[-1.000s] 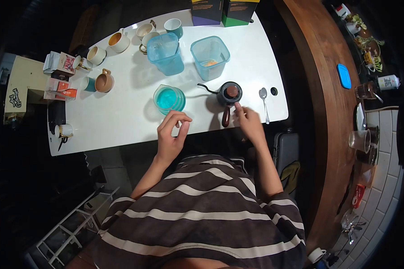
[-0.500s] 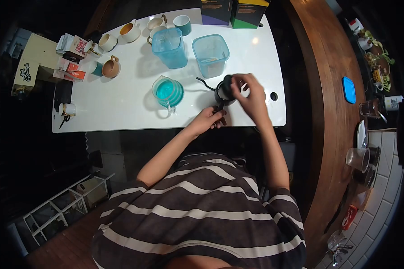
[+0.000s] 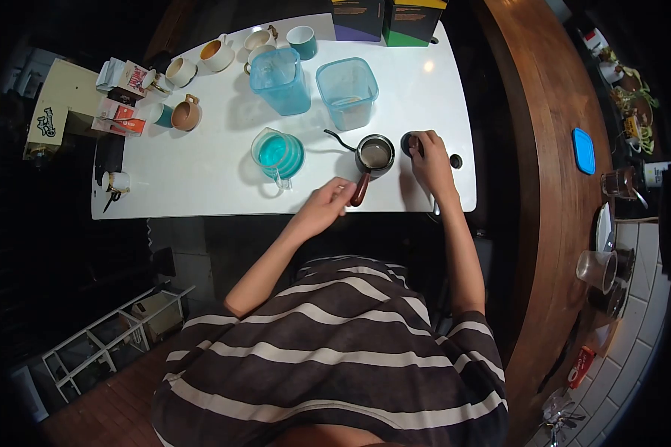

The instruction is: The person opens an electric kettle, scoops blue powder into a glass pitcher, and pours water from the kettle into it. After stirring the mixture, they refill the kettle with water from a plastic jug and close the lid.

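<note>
A black gooseneck kettle (image 3: 375, 155) stands uncovered on the white table, its inside showing and its thin spout pointing to the upper left. Its reddish-brown handle (image 3: 361, 191) points toward me. Just left of that handle is my left hand (image 3: 325, 206), empty, with loosely bent fingers. My right hand (image 3: 432, 162) grips the dark kettle lid (image 3: 408, 144) at the tabletop, right of the kettle. A glass jug (image 3: 297, 159) with bright turquoise liquid stands left of the kettle. Two translucent blue plastic containers, a left one (image 3: 285, 93) and a right one (image 3: 348, 104), stand behind.
Several cups, including a brown mug (image 3: 186, 115) and a teal cup (image 3: 303, 45), line the table's back left. Dark boxes (image 3: 413, 24) stand at the back. A round hole (image 3: 455, 161) pierces the tabletop (image 3: 201, 179). A wooden counter (image 3: 548, 186) runs along the right, bearing a blue lid (image 3: 584, 151).
My right hand has taken the lid off the kettle and brought it down to the right. My left hand has let go of the handle and drawn slightly left.
</note>
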Demonstrator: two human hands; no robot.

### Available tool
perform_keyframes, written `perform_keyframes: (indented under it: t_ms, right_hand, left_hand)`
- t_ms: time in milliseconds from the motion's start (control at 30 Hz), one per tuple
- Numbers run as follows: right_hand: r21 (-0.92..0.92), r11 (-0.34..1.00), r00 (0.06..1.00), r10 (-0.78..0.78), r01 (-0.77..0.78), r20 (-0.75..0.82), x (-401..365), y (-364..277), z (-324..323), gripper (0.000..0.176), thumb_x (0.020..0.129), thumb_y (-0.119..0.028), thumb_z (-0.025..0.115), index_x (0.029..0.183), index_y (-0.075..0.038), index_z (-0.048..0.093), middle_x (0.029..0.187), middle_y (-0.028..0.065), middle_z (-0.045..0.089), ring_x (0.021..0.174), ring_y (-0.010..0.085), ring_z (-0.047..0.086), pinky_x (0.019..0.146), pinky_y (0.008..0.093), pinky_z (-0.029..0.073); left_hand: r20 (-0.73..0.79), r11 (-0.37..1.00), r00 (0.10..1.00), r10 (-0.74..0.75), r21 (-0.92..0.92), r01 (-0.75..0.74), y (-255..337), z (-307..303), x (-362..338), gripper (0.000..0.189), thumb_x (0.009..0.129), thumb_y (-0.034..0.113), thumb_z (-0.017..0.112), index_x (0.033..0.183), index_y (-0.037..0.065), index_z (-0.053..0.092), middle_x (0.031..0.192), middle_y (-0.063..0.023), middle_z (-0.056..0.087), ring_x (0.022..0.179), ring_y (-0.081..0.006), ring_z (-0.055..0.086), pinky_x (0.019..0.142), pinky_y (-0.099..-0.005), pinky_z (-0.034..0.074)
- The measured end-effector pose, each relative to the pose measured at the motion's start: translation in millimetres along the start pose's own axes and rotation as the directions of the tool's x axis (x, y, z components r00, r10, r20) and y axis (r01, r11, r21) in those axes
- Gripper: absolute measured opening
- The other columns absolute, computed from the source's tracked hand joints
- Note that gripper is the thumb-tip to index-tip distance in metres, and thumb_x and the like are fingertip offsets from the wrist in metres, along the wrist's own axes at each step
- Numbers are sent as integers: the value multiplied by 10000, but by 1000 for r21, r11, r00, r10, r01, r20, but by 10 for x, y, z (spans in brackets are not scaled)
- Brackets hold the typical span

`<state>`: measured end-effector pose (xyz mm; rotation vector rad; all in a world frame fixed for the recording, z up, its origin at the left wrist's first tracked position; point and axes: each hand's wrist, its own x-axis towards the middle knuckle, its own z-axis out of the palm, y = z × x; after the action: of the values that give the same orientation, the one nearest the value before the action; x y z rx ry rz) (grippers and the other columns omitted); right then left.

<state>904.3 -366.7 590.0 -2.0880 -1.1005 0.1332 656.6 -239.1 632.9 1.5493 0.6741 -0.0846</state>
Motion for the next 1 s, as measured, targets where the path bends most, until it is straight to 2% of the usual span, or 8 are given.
perform_keyframes:
  t_ms: [67,133,167,333,500,567,900,1000]
  right_hand:
    - [-17,1000,998,20,-19,61,-14,-92,-88,300,850,-17,646,1149,0,618,1084,179,607,1029,370,584,908,430,480]
    - [-34,996,995,-89,87,-52,-25,-205,-213,311,873,-67,655,1178,-19,614,1147,180,593,1064,366,581,924,431,476]
    - [-20,1000,997,-20,18,-76,-72,-274,-335,301,896,-113,656,1184,-33,618,1172,178,583,1082,366,578,943,430,472]
    - [37,994,948,110,-103,-298,-649,-321,-781,154,921,-86,619,1047,-7,654,1031,153,597,944,316,616,826,383,488]
    - [291,931,880,319,-221,-352,-1434,-575,-758,187,959,-90,592,857,54,653,825,109,612,760,201,603,692,301,467]
    - [355,897,829,399,-263,-392,-1700,-802,-669,188,968,-81,574,865,57,650,846,99,614,748,173,596,693,287,463]
    - [404,707,343,661,-580,-667,-3651,-2068,136,210,986,-114,540,863,21,644,865,93,609,790,181,604,713,291,459]
    - [563,674,48,660,-479,-749,-4420,-2429,295,222,1024,-165,521,943,8,634,898,47,625,827,130,611,742,260,469]
  left_hand:
    - [-23,992,992,123,40,-122,-53,-144,-108,353,1060,367,448,1144,55,589,855,-2,589,713,-66,531,646,-204,418]
    - [-24,995,995,95,41,-94,31,-250,-264,330,1058,344,462,1109,46,593,845,1,581,711,-64,521,656,-207,424]
    - [-35,996,997,74,45,-72,74,-285,-328,309,1055,321,476,1073,37,596,835,4,574,710,-62,511,666,-211,431]
    - [25,996,1000,15,93,-17,177,-294,-541,318,1047,302,502,880,42,580,748,21,520,671,-51,454,605,-213,373]
    - [252,987,956,151,13,-160,392,-209,-485,396,1054,290,491,735,57,464,659,47,378,602,-53,317,554,-248,278]
    - [338,981,924,179,12,-195,423,-169,-455,403,1054,286,494,723,60,451,646,54,359,597,-48,307,547,-246,268]
    - [825,914,561,74,168,-368,4,18,-489,455,1049,319,504,679,70,415,614,54,358,586,-39,318,534,-255,272]
    - [874,932,484,47,137,-337,-34,139,-745,444,1050,298,506,680,74,406,625,60,339,591,-37,313,532,-251,261]
